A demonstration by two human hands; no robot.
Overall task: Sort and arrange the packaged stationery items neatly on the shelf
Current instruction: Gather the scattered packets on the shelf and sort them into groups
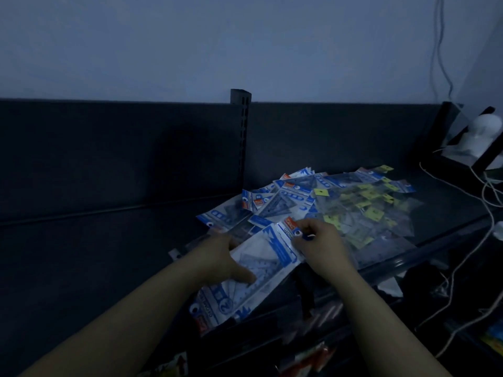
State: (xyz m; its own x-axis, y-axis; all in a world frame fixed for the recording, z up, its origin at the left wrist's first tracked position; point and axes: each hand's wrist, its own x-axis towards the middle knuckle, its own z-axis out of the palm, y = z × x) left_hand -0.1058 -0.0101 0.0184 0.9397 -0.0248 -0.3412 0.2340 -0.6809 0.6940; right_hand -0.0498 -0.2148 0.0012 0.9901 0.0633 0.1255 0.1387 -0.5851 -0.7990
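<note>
Both my bare forearms lay stretched forward, close together. My left hand (pixel 227 257) gripped the packet (pixel 268 250), thumb laid on top; my right hand (pixel 319 242) pinched its upper corner, fingers curled.

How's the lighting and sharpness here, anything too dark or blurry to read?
Head view: very dim, blue cast, the shelf nearly black. Head view: print on the blue-and-white packet held by the left hand and right hand is soft, unreadable. Head view: the yellow-tagged packets blur together.
</note>
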